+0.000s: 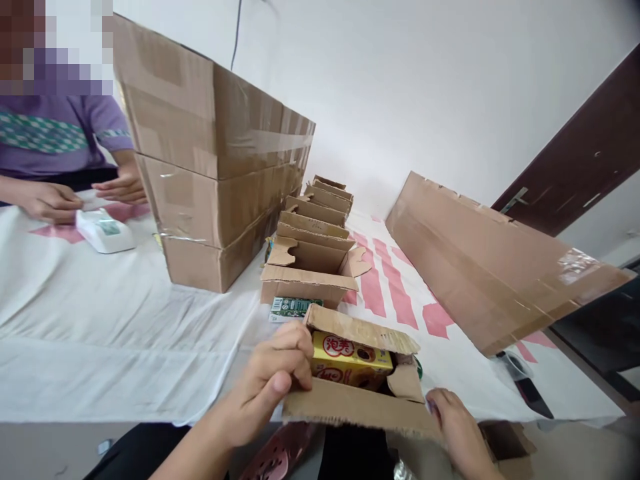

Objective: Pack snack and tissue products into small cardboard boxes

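Right in front of me at the table's near edge is a small open cardboard box (360,408) with its flaps up. Inside it lies a yellow printed snack box (353,363). My left hand (280,363) is closed on the box's left end, fingers curled over the edge. At the right end, my right hand (453,423) has its fingers bent against the box's near corner; part of them is hidden. A green-and-white printed carton (290,308) lies just behind the box.
A row of open cardboard boxes (310,290) runs away behind. Stacked taped cartons (195,213) stand left, a large cardboard panel (480,267) right, near a dark phone-like object (534,398). Far left, another person's hands (50,202) are beside a white device (105,230).
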The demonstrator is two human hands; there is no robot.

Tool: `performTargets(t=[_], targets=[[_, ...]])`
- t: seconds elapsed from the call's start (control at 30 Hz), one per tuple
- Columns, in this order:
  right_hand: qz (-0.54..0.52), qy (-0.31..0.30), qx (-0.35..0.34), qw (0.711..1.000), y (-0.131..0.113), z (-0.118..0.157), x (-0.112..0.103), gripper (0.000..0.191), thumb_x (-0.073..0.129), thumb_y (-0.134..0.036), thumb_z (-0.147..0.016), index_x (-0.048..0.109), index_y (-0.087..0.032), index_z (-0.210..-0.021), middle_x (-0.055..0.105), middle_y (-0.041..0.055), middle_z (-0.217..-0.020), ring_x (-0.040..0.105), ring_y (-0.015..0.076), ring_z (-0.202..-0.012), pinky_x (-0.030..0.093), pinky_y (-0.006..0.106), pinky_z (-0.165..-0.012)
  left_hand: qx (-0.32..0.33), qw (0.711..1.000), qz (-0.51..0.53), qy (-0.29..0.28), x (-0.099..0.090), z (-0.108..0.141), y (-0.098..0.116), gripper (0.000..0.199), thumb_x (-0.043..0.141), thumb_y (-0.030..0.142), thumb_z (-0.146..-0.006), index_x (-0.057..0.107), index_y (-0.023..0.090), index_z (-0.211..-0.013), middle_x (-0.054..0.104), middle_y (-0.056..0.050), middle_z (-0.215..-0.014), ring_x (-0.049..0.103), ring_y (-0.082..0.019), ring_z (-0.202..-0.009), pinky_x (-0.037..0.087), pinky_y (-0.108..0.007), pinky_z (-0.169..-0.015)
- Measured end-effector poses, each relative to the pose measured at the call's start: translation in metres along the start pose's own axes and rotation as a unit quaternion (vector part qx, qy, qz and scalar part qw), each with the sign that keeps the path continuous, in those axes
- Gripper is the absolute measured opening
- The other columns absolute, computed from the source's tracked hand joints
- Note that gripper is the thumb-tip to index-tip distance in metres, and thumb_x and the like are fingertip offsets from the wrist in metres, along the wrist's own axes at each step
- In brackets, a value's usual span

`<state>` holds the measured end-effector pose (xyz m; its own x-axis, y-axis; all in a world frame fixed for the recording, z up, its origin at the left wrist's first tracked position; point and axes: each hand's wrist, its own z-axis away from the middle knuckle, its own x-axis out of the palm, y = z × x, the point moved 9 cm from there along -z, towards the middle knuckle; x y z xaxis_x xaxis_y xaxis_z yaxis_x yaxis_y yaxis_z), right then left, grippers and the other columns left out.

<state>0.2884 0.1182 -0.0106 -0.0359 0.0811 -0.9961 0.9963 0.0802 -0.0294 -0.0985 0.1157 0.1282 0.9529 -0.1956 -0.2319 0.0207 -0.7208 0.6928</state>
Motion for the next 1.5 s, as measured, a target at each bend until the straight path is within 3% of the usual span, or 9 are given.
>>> performTargets(t=[0.2, 0.33, 0.47, 0.63, 0.87, 1.1, 1.27, 1.37, 1.5], targets=[[-0.048, -0.068, 0.066, 0.994, 0.029, -0.017, 0.015, 0.015, 0.042, -0.014, -0.080, 0.053, -0.022, -0.078, 0.063, 0.0023, -0.076, 0.061, 0.0194, -0.072, 0.043, 0.028, -0.068, -0.014, 0.995, -0.083, -0.047, 0.012, -0.003, 0.001, 0.030, 0.053, 0.036, -0.092, 0.054, 0.019, -0.067, 0.054, -0.001, -0.072, 0.051, -0.016, -0.073, 0.040, -0.032, -0.070], [-0.017, -0.079, 0.037, 0.996, 0.013, -0.016, 0.012, 0.023, 0.035, -0.007, -0.082, 0.054, -0.021, -0.080, 0.063, 0.0030, -0.077, 0.060, 0.0195, -0.075, 0.039, 0.028, -0.068, -0.022, 0.982, -0.172, -0.080, 0.017, -0.005, -0.005, 0.007, 0.064, 0.028, -0.083, 0.063, 0.022, -0.085, 0.064, -0.005, -0.097, 0.056, -0.026, -0.107, 0.039, -0.044, -0.098], [-0.004, -0.090, 0.009, 0.996, 0.001, -0.008, 0.008, 0.034, 0.034, 0.003, -0.071, 0.056, -0.020, -0.085, 0.063, 0.0045, -0.084, 0.060, 0.0196, -0.083, 0.039, 0.027, -0.073, -0.063, 0.963, -0.245, -0.099, 0.021, -0.003, -0.022, 0.046, 0.071, 0.035, -0.077, 0.060, 0.026, -0.120, 0.041, -0.010, -0.147, 0.026, -0.038, -0.142, 0.026, -0.059, -0.112], [-0.023, -0.093, 0.007, 0.995, 0.003, -0.009, -0.004, 0.029, 0.038, -0.003, -0.073, 0.054, -0.022, -0.088, 0.065, 0.0036, -0.087, 0.062, 0.0198, -0.084, 0.041, 0.029, -0.074, -0.102, 0.961, -0.242, -0.089, 0.018, 0.001, -0.042, 0.083, 0.075, 0.052, -0.071, 0.040, 0.027, -0.142, 0.024, -0.012, -0.158, 0.022, -0.038, -0.144, 0.027, -0.060, -0.114], [-0.010, 0.062, 0.026, 0.998, 0.006, -0.031, -0.057, 0.007, 0.047, -0.027, -0.084, 0.052, -0.024, -0.080, 0.061, 0.0012, -0.072, 0.060, 0.0215, -0.070, 0.043, 0.032, -0.063, -0.120, 0.961, -0.223, -0.114, 0.013, 0.003, -0.056, 0.108, 0.075, 0.071, -0.056, 0.035, 0.027, -0.146, 0.015, -0.013, -0.161, 0.018, -0.040, -0.145, 0.025, -0.061, -0.114], [-0.125, 0.280, -0.176, 0.936, -0.089, -0.031, -0.143, 0.011, 0.051, -0.021, -0.088, 0.055, -0.023, -0.098, 0.060, 0.0075, -0.098, 0.059, 0.0222, -0.094, 0.050, 0.037, -0.080, -0.130, 0.970, -0.176, -0.108, 0.017, 0.004, -0.059, 0.109, 0.077, 0.068, -0.056, 0.031, 0.028, -0.147, 0.008, -0.012, -0.162, 0.008, -0.039, -0.147, 0.021, -0.061, -0.115], [-0.167, 0.051, -0.268, 0.947, -0.165, -0.054, -0.130, 0.033, 0.057, -0.021, -0.086, 0.054, -0.024, -0.119, 0.061, 0.0094, -0.119, 0.057, 0.0221, -0.109, 0.049, 0.038, -0.093, -0.144, 0.973, -0.130, -0.122, 0.020, 0.008, -0.064, 0.119, 0.079, 0.066, -0.055, 0.018, 0.030, -0.150, -0.004, -0.012, -0.162, 0.010, -0.038, -0.147, 0.025, -0.056, -0.115], [-0.145, -0.070, -0.238, 0.958, -0.171, -0.067, -0.109, 0.059, 0.069, -0.026, -0.077, 0.050, -0.024, -0.133, 0.057, 0.0095, -0.130, 0.051, 0.0266, -0.120, 0.043, 0.044, -0.102, -0.152, 0.973, -0.118, -0.127, 0.019, 0.011, -0.069, 0.125, 0.081, 0.064, -0.052, 0.014, 0.030, -0.151, -0.008, -0.012, -0.162, 0.005, -0.038, -0.148, 0.021, -0.056, -0.116], [-0.136, -0.103, -0.219, 0.961, -0.167, -0.073, -0.098, 0.066, 0.075, -0.030, -0.070, 0.053, -0.025, -0.132, 0.060, 0.0088, -0.127, 0.051, 0.0292, -0.116, 0.042, 0.044, -0.099, -0.168, 0.973, -0.087, -0.134, 0.018, 0.015, -0.080, 0.136, 0.084, 0.061, -0.049, 0.004, 0.027, -0.153, -0.001, -0.017, -0.162, 0.004, -0.038, -0.148, 0.017, -0.058, -0.117]])
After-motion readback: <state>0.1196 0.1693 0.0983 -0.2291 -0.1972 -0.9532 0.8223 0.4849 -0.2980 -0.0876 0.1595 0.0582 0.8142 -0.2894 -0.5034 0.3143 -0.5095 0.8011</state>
